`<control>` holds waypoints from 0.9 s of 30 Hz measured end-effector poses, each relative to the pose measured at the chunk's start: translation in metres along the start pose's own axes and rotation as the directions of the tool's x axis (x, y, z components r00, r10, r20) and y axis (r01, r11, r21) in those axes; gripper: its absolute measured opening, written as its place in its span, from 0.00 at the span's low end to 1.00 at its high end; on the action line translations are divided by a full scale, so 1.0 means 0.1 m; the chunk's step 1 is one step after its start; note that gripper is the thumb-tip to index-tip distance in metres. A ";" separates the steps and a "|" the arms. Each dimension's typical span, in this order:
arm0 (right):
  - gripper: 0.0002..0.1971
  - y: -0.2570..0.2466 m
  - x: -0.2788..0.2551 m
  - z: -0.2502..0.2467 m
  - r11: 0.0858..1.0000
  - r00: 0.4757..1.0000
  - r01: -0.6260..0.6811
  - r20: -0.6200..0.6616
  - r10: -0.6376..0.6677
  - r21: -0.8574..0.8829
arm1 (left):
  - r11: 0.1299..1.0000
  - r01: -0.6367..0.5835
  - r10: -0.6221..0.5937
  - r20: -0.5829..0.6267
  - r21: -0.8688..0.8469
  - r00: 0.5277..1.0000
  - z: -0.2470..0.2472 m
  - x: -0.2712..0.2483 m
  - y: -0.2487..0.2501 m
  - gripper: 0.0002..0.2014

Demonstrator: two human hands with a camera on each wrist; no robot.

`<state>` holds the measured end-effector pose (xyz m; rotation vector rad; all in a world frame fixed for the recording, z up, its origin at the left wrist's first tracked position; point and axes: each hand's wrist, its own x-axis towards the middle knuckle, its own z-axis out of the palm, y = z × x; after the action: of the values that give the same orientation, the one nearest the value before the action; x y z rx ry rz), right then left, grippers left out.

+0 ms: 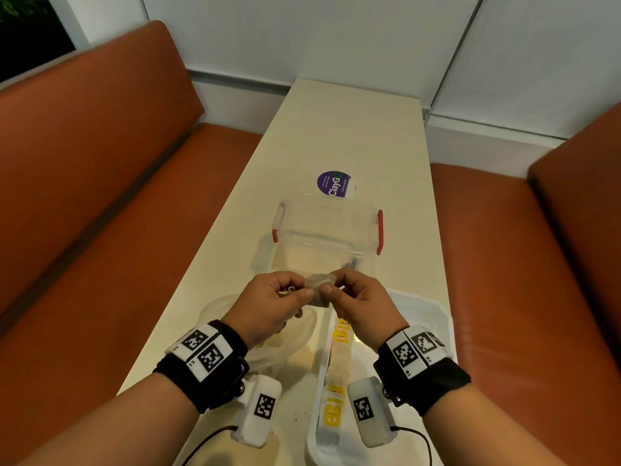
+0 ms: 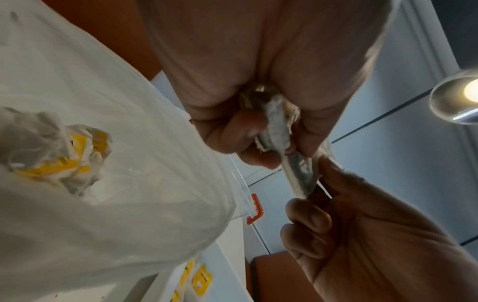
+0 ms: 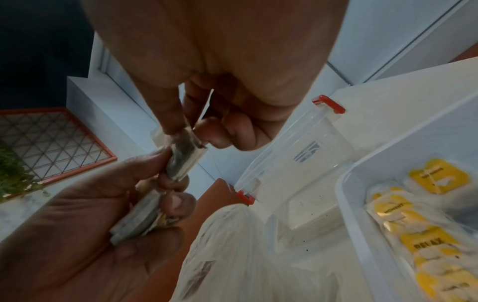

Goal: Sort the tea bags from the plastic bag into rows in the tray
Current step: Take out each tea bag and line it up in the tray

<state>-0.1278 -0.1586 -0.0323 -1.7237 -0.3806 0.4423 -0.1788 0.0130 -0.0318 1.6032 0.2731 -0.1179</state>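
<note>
Above the table my two hands meet. My left hand grips a small bundle of tea bags. My right hand pinches one greyish tea bag at the bundle's edge between thumb and forefinger; the right wrist view shows that tea bag stretched between both hands. The crumpled plastic bag lies under my left hand, and more tea bags with yellow tags show through it. The white tray lies under my right wrist and holds a row of yellow-tagged tea bags.
A clear plastic box with red latches stands just beyond my hands, with a round purple sticker behind it. The narrow cream table runs toward the wall. Orange bench seats flank both sides.
</note>
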 end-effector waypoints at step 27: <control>0.03 1.40 0.16 -0.56 0.742 0.805 -0.580 -0.376 0.459 -0.336 | 0.989 0.132 -0.126 -0.095 0.060 0.987 -0.28 -0.11 -0.32 0.01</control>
<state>-0.0847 -0.2258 -0.1616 -2.3106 0.2525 0.5438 -0.2003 0.0408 -0.0589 1.6588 0.4482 -0.1554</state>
